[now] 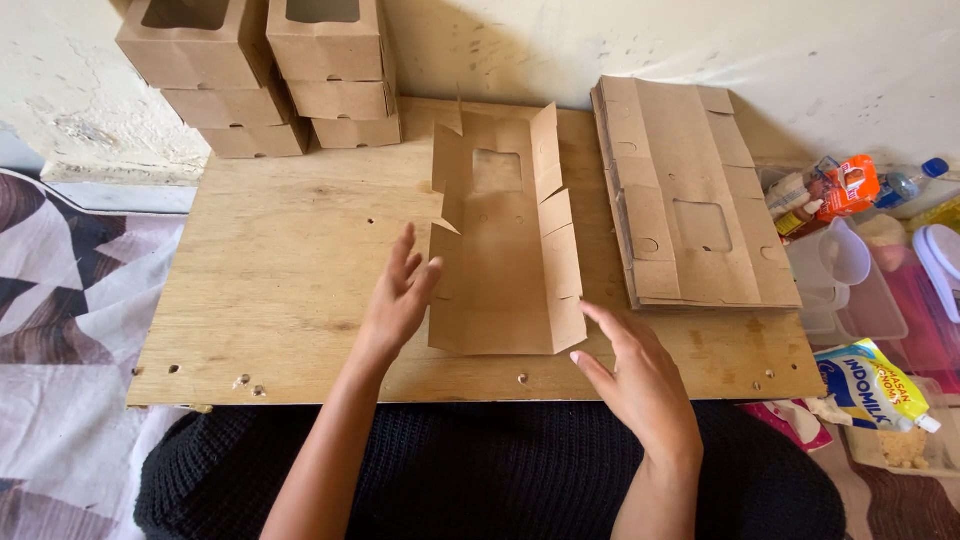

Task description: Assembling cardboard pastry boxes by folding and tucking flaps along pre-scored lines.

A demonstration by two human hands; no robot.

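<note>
A brown cardboard box blank (505, 240) with a square window cut-out lies on the plywood board (290, 250), its side flaps partly folded up. My left hand (400, 295) is open, fingers spread, touching the blank's left flap near its lower part. My right hand (640, 375) is open too, hovering just right of the blank's lower right corner, holding nothing.
A stack of flat box blanks (690, 190) lies at the board's right. Several assembled window boxes (265, 75) are stacked at the back left against the wall. Bottles, clear plastic containers and a yellow pouch (870, 380) crowd the right side. Patterned cloth (70, 300) covers the left.
</note>
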